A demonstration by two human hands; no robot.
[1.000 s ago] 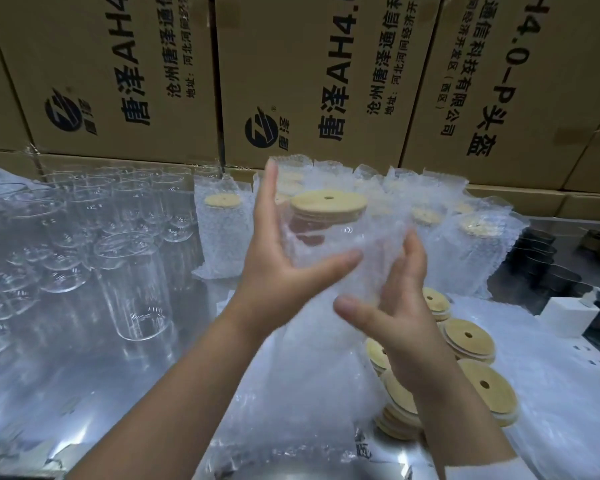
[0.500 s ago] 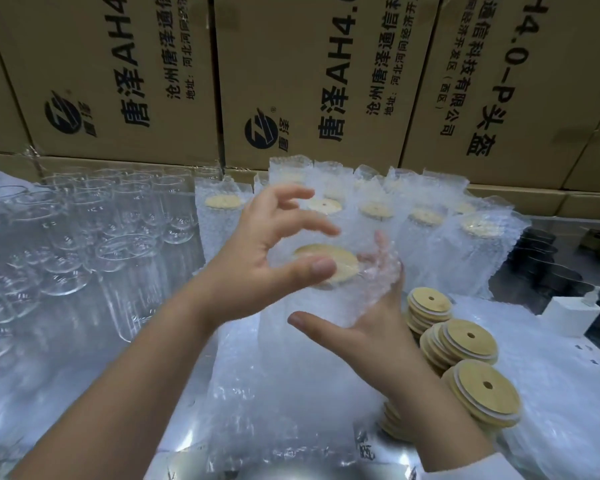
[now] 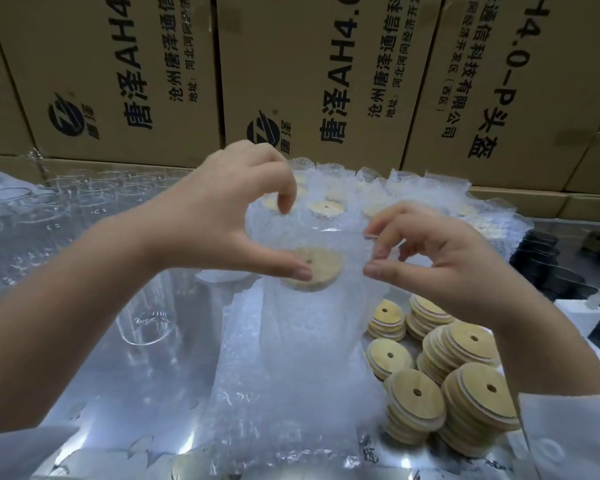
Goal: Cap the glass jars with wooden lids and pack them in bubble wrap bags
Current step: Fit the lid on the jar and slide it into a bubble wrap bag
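Observation:
A glass jar capped with a round wooden lid [image 3: 317, 270] stands inside a clear bubble wrap bag [image 3: 309, 327] in the middle of the table. My left hand [image 3: 222, 216] pinches the bag's open top on its left side, thumb by the lid. My right hand [image 3: 440, 258] pinches the top edge on the right side. Behind the bag stand several wrapped, capped jars [image 3: 326, 207]. Stacks of wooden lids [image 3: 465, 393] lie at the right. Empty glass jars [image 3: 84, 202] fill the left.
Printed cardboard boxes [image 3: 291, 81] wall off the back. A flat pile of bubble wrap bags [image 3: 284, 427] lies under the jar on the shiny table [image 3: 118, 393]. A single empty glass [image 3: 146, 317] stands by my left wrist. Dark objects and a white box [image 3: 582, 313] sit far right.
The capped jar has gone down from held in the air into the bag, which now stands on the table. Both hands moved up to the bag's top edges.

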